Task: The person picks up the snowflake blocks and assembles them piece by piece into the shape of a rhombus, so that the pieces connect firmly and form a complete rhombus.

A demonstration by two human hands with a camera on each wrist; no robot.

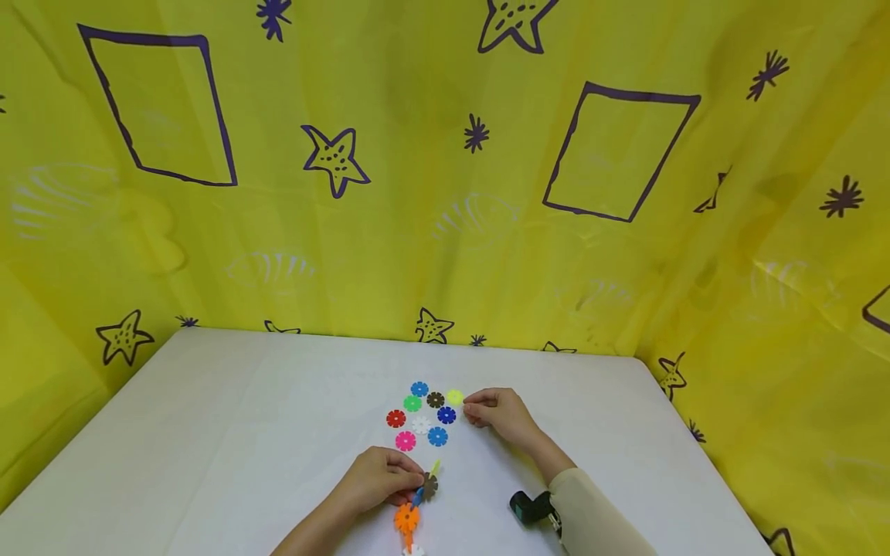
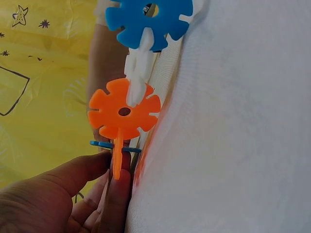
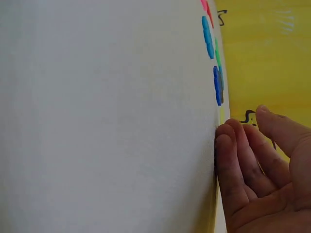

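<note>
My left hand point(image 1: 382, 479) pinches a linked chain of notched plastic discs. A brown disc point(image 1: 430, 486) with a yellow one edge-on beyond it sits at its far end. Nearer come a blue disc point(image 2: 101, 144) at the fingertips, an orange disc point(image 2: 125, 109), a white piece point(image 2: 140, 68) and a larger-looking blue disc point(image 2: 160, 19). My right hand point(image 1: 502, 415) rests low at the table with fingertips beside a loose yellow disc point(image 1: 455, 397). In the right wrist view its thumb stands apart from the bent fingers, with nothing between them.
Several loose discs lie flat beyond my left hand, among them a red disc point(image 1: 395, 418), a pink disc point(image 1: 405, 441) and a dark blue disc point(image 1: 446, 415). A black device point(image 1: 530, 507) is at the right wrist. Yellow patterned cloth point(image 1: 403, 232) rises behind the white table point(image 1: 278, 401).
</note>
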